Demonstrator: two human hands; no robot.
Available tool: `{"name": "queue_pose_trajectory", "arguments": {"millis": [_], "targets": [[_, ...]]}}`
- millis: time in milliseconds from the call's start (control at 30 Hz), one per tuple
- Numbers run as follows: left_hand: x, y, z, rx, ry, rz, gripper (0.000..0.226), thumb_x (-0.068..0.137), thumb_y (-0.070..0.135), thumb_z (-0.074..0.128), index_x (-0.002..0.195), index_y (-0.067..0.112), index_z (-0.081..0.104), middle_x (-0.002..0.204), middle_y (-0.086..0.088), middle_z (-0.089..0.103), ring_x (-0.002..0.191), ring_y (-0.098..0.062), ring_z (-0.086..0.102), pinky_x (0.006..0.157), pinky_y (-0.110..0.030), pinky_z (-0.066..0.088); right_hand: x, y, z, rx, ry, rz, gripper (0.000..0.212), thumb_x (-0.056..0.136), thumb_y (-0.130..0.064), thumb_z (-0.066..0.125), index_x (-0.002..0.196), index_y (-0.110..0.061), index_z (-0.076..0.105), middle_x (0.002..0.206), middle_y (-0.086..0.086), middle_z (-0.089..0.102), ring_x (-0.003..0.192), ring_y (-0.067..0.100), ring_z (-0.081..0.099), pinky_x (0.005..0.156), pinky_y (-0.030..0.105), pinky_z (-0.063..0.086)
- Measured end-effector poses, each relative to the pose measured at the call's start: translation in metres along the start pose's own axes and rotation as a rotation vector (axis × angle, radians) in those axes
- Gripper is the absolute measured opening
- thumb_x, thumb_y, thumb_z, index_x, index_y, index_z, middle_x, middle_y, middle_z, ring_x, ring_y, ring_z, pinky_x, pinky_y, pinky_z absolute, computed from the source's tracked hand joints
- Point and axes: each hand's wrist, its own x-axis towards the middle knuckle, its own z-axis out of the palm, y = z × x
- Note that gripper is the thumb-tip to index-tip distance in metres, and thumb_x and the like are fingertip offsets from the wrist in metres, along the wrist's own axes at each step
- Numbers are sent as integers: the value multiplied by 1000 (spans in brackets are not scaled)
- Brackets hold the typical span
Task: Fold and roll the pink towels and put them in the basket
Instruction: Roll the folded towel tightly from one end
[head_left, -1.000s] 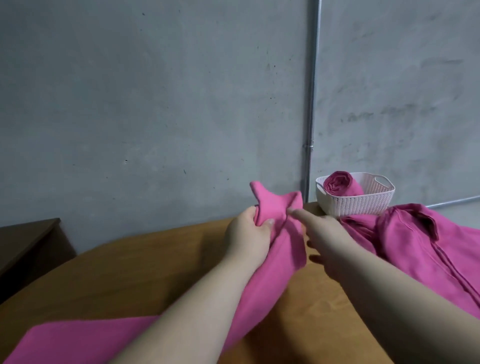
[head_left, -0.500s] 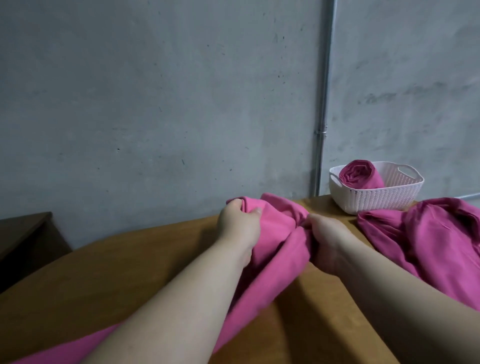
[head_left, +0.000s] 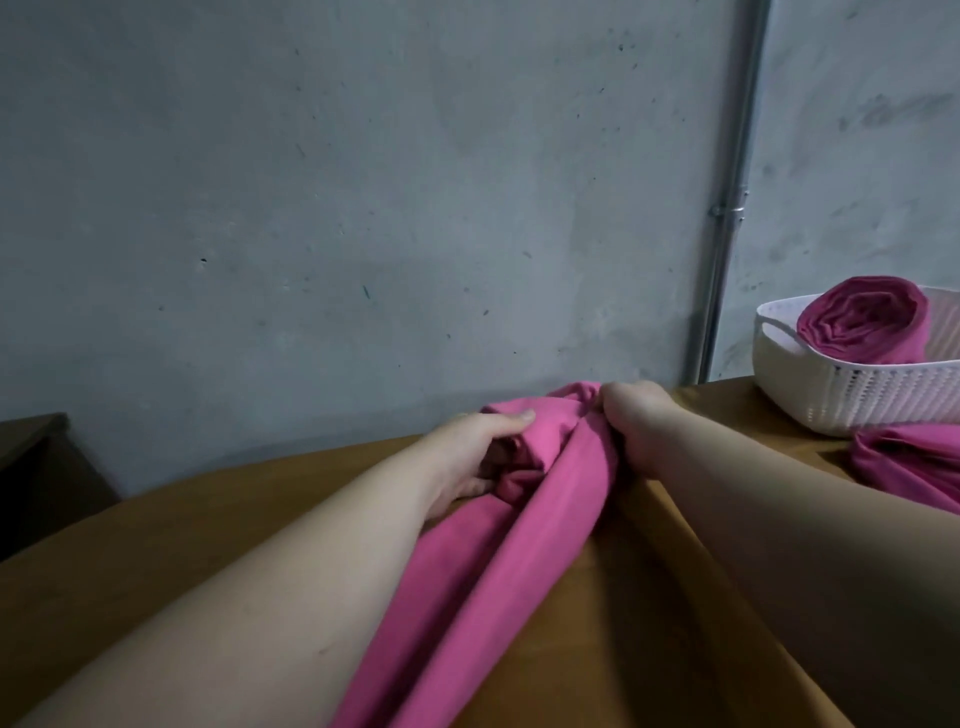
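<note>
A pink towel is stretched along the brown wooden counter, its bunched far end grasped by the left grip and the right grip. A rolled towel is held in the white basket near the grey concrete wall, beside a metal pipe.

Free table left of towel; basket, heap crowd right; wall apparently close.

No text, label, brand, number or sign can be read anywhere in this view.
</note>
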Motion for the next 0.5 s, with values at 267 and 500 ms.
{"name": "queue_pose_trajectory", "arguments": {"millis": [267, 500], "targets": [[-10, -1, 14, 253, 72, 261, 7, 78, 15, 65, 81, 15, 71, 70, -1, 68, 61, -15, 59, 60, -27, 44, -53, 15, 2, -737, 134, -207, 65, 82, -43, 62, 134, -11, 40, 133, 18, 44, 119, 39, 53, 91, 39, 44], [-13, 2, 8, 69, 237, 9, 30, 92, 4, 45, 64, 12, 55, 47, 1, 54, 44, -17, 51, 49, -18, 37, -45, 28, -11, -654, 95, -240, 12, 92, -16, 53, 84, -15, 63, 78, 9, 64, 68, 29, 65, 48, 28, 47]]}}
